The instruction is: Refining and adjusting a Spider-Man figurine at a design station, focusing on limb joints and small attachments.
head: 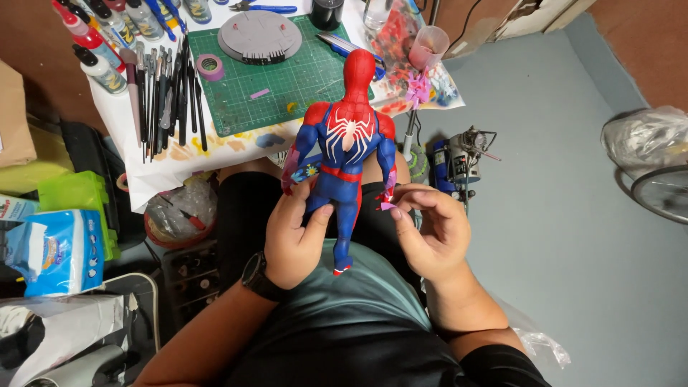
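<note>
A red and blue superhero figure (349,147) with a white spider mark on its back stands upright over my lap, facing away from me. My left hand (295,233), with a black watch on the wrist, grips the figure around its legs and hips. My right hand (430,233) sits just right of the figure, its fingertips pinching a small strip of pink tape (388,206) near the figure's right hand.
A green cutting mat (287,79) lies on the small table ahead, with a grey round base (259,36), a purple tape roll (210,67), several brushes and tools (168,97) and paint bottles (97,43). A wipes pack (57,251) is left; a small motor tool (459,161) stands on the floor right.
</note>
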